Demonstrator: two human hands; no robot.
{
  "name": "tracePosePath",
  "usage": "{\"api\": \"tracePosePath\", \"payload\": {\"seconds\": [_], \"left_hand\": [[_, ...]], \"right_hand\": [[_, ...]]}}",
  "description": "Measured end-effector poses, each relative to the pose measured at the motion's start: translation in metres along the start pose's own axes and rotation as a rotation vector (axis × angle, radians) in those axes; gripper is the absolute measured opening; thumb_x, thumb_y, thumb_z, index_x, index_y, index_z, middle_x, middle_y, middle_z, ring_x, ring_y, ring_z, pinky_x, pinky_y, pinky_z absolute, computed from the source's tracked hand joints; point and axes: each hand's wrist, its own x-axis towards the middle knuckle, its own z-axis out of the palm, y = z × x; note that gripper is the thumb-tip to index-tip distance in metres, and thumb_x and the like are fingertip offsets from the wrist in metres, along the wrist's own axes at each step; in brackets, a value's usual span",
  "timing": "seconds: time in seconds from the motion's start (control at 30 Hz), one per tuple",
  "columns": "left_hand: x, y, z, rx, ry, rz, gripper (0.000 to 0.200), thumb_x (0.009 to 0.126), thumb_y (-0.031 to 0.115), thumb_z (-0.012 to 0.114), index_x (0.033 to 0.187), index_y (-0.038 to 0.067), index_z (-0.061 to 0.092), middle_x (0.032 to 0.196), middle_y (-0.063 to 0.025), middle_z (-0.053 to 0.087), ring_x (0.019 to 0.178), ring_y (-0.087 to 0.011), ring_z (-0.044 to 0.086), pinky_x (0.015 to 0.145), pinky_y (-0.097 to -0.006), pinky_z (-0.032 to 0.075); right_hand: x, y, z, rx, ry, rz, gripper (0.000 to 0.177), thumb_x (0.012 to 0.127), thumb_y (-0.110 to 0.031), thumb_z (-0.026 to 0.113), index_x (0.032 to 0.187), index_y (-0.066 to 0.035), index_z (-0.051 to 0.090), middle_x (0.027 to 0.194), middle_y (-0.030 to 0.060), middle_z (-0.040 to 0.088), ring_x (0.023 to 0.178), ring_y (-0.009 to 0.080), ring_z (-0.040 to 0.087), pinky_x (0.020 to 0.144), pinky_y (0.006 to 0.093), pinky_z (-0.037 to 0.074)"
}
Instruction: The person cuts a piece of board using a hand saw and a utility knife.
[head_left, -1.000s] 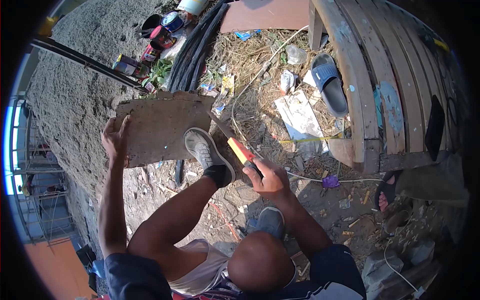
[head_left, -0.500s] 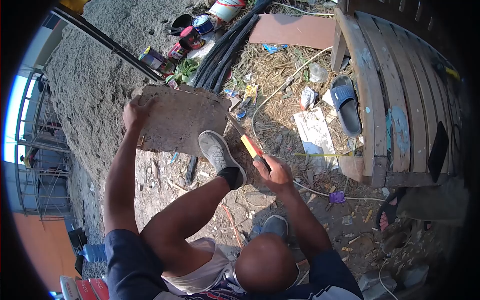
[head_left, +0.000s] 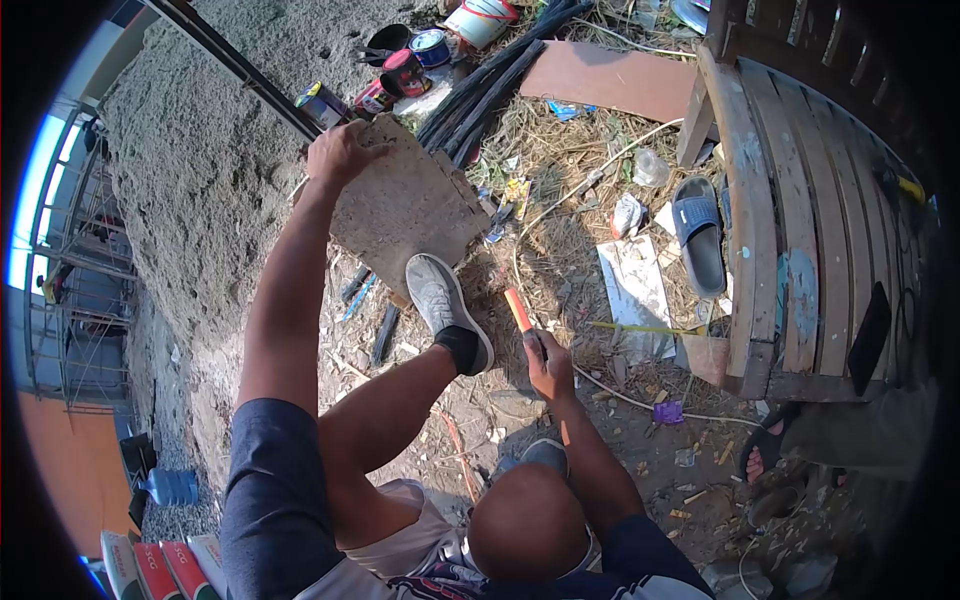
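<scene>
The right hand [head_left: 548, 365] is low and close to the body, its fingers closed around the dark grip of a saw [head_left: 518, 309]. The saw's orange part points up and away toward the board; its blade is hard to make out against the straw. Just to the left of the saw, a grey shoe [head_left: 440, 298] presses its toe on the lower corner of a worn brown board [head_left: 405, 205]. The board is tilted, with its lower corner on the dirt ground [head_left: 500, 400] and its upper part raised. The left hand [head_left: 340, 152], at the end of a straight arm, clamps the board's top left corner with fingers curled over the edge.

To the right lie a sheet of paper [head_left: 635, 290] and a blue slipper [head_left: 700, 235], beside a slatted wooden surface [head_left: 790, 200]. Beyond the board, a bundle of black cables [head_left: 480, 85] runs across the straw. Several paint cans [head_left: 405, 70] stand near them, and a flat reddish panel [head_left: 610, 75] lies further right.
</scene>
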Motion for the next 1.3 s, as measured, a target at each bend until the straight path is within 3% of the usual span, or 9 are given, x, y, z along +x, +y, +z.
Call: {"api": "tracePosePath", "payload": {"seconds": [0.2,0.47,0.53,0.6,0.63,0.7,0.8,0.93,1.3], "left_hand": [[0.029,0.018,0.008,0.052,-0.102,-0.005,0.076,0.063,0.072,0.077,0.116,0.019,0.072,0.094,-0.0133,0.074,0.092,-0.0312,0.071,0.08,-0.0445,0.054],[0.003,0.026,-0.001,0.045,-0.004,0.053,0.055,0.073,0.064,0.073,0.099,0.016,0.071,0.085,-0.0104,0.073,0.085,-0.0309,0.071,0.074,-0.0438,0.055],[0.007,0.021,-0.003,0.028,0.032,0.023,0.055,0.074,0.065,0.072,0.097,0.015,0.07,0.085,-0.0106,0.073,0.085,-0.0314,0.071,0.074,-0.0437,0.054],[0.007,0.006,-0.003,-0.033,-0.086,-0.02,0.061,0.071,0.066,0.075,0.111,0.02,0.074,0.092,-0.0121,0.074,0.089,-0.0312,0.071,0.077,-0.0445,0.054],[0.008,-0.002,0.006,-0.044,0.014,0.023,0.061,0.072,0.069,0.072,0.105,0.017,0.073,0.088,-0.0118,0.074,0.087,-0.0321,0.071,0.076,-0.0444,0.054],[0.016,-0.015,0.009,-0.05,0.043,0.021,0.061,0.072,0.069,0.072,0.106,0.018,0.074,0.088,-0.0121,0.074,0.087,-0.0318,0.071,0.077,-0.0445,0.054],[0.015,-0.01,0.013,-0.087,0.036,0.076,0.062,0.072,0.07,0.072,0.107,0.018,0.074,0.087,-0.0128,0.074,0.086,-0.031,0.071,0.077,-0.0443,0.055],[0.007,-0.009,0.011,-0.073,-0.01,0.081,0.062,0.073,0.069,0.072,0.106,0.016,0.074,0.084,-0.0127,0.074,0.084,-0.0311,0.072,0.076,-0.0443,0.055],[-0.016,-0.064,-0.014,-0.263,0.007,-0.057,0.063,0.072,0.068,0.075,0.095,0.01,0.074,0.08,-0.011,0.073,0.074,-0.0278,0.072,0.069,-0.0417,0.055]], "right_hand": [[0.009,-0.03,-0.022,0.024,0.003,0.134,0.046,0.1,-0.046,0.053,0.11,-0.003,0.067,0.064,0.0121,0.06,0.057,0.0303,0.06,0.057,0.0401,0.045],[0.098,-0.03,0.031,-0.144,-0.032,0.089,0.055,0.101,-0.053,0.044,0.104,-0.003,0.065,0.074,0.0227,0.066,0.074,0.0457,0.065,0.067,0.0515,0.05],[0.096,-0.024,0.033,-0.091,0.014,0.026,0.052,0.101,-0.051,0.045,0.104,-0.003,0.065,0.075,0.0212,0.066,0.074,0.0439,0.065,0.067,0.0488,0.051],[0.064,-0.02,0.011,-0.091,-0.042,0.101,0.05,0.101,-0.049,0.047,0.104,-0.004,0.065,0.076,0.0203,0.066,0.074,0.0422,0.066,0.067,0.0469,0.051],[0.054,-0.022,-0.001,-0.08,-0.071,0.155,0.048,0.101,-0.048,0.049,0.105,-0.004,0.066,0.077,0.0195,0.067,0.074,0.0404,0.067,0.066,0.045,0.051],[0.01,-0.019,-0.025,-0.042,-0.032,0.061,0.041,0.1,-0.043,0.054,0.107,-0.004,0.066,0.077,0.0172,0.067,0.074,0.0337,0.069,0.066,0.0413,0.051],[-0.003,-0.013,-0.027,-0.051,0.017,0.032,0.041,0.101,-0.043,0.053,0.106,-0.005,0.067,0.076,0.0166,0.067,0.072,0.0343,0.068,0.065,0.0417,0.051],[0.089,0.003,0.012,-0.203,-0.083,0.071,0.046,0.1,-0.047,0.052,0.107,-0.004,0.066,0.083,0.0202,0.068,0.078,0.0388,0.068,0.066,0.0446,0.052],[0.046,-0.027,0.012,-0.183,0.046,-0.162,0.051,0.098,-0.043,0.058,0.113,0.005,0.065,0.092,0.0218,0.069,0.083,0.0403,0.067,0.07,0.0445,0.053]]}}
